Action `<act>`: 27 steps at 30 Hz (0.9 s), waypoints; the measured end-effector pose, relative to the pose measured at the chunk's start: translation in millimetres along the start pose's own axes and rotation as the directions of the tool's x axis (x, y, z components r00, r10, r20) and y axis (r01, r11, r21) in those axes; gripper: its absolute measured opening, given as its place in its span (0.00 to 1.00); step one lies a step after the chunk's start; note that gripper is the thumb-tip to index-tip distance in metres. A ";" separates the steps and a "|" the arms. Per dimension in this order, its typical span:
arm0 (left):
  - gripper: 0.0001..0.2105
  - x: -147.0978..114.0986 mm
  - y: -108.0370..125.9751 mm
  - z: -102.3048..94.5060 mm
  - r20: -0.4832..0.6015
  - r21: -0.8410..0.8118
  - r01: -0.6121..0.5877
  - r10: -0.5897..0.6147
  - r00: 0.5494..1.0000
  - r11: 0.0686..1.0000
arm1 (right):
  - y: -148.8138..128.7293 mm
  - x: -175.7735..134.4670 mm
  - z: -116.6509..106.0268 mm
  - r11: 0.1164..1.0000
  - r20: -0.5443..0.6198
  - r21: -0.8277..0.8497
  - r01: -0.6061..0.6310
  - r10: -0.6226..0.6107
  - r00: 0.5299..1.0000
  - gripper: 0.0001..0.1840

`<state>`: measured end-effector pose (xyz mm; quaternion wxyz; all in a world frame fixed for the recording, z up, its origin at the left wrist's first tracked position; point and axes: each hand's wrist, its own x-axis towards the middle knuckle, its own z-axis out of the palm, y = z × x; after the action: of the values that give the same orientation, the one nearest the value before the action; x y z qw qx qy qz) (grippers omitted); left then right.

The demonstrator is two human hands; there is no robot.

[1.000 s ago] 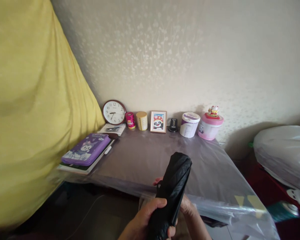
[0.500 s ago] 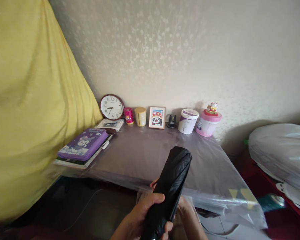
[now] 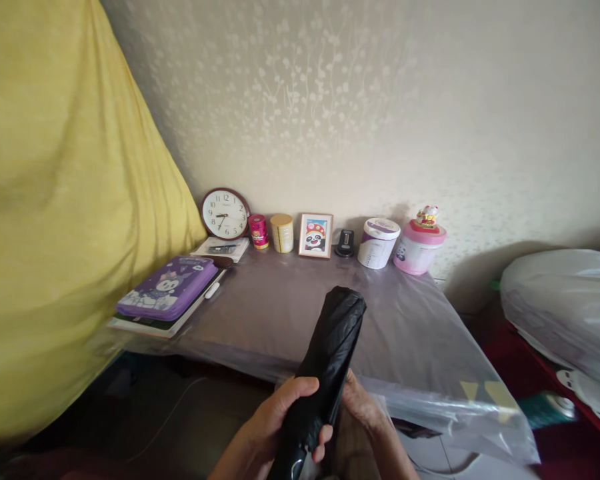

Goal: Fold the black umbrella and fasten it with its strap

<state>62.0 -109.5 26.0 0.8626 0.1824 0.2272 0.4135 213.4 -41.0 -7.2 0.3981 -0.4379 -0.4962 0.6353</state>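
A folded black umbrella (image 3: 330,340) is held upright at a slant in front of the table, its top leaning right. My left hand (image 3: 285,413) is closed round its lower part, thumb across the front and fingertips showing on the right side. Below that grip, the dark handle end with a shiny edge runs to the bottom of the view. On the umbrella's right side, my right hand (image 3: 363,403) presses against the fabric, its fingers mostly hidden behind it.
A plastic-covered table (image 3: 260,300) carries a purple case (image 3: 170,287) on books at left. Along the wall stand a round clock (image 3: 225,213), a pink can (image 3: 259,232), a yellow-lidded jar (image 3: 282,233), a framed panda picture (image 3: 315,235) and tubs (image 3: 379,243). A yellow curtain (image 3: 55,200) hangs left.
The umbrella and my left hand have shifted slightly left and the umbrella's top is a little farther left. My right hand has come from behind the umbrella to its right side.
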 end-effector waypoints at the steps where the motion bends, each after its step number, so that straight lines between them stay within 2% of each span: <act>1: 0.19 -0.1 1.3 0.9 -0.008 0.004 -0.009 0.009 1.000 1.000 | -1.9 0.8 -2.0 1.000 0.116 -0.003 -0.022 0.022 0.993 0.16; 3: 0.19 0.1 3.1 1.0 -0.021 0.023 -0.027 0.028 0.999 0.999 | -0.3 1.8 -7.4 0.998 0.282 -0.024 -0.049 0.054 0.958 0.18; 4: 0.18 0.3 3.6 0.3 -0.027 0.033 -0.037 0.038 0.999 0.999 | 2.5 2.5 -10.7 0.998 0.301 -0.034 -0.046 0.054 0.952 0.19; 10: 0.15 0.7 3.6 -8.1 -0.114 0.185 -0.072 0.094 0.989 0.980 | 15.6 7.2 -36.7 0.986 0.288 -0.169 0.011 0.039 0.957 0.23; 15: 0.15 -1.0 6.0 -11.9 -0.169 0.257 -0.078 0.124 0.978 0.963 | 2.5 -0.6 -52.4 0.940 0.239 -0.335 0.065 0.017 0.971 0.22; 22: 0.17 -3.0 8.3 -16.9 -0.218 0.336 -0.074 0.154 0.964 0.939 | -25.5 -17.1 -44.1 0.898 0.243 -0.418 0.135 -0.032 0.969 0.23; 27: 0.18 -3.7 8.3 -19.4 -0.217 0.360 -0.073 0.160 0.963 0.930 | -26.5 -17.4 -39.5 0.878 0.239 -0.455 0.149 -0.040 0.970 0.23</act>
<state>44.1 -105.1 15.0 0.7561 0.2939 0.3891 0.4366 258.1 -41.2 16.6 0.2527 -0.4225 -0.6975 0.5207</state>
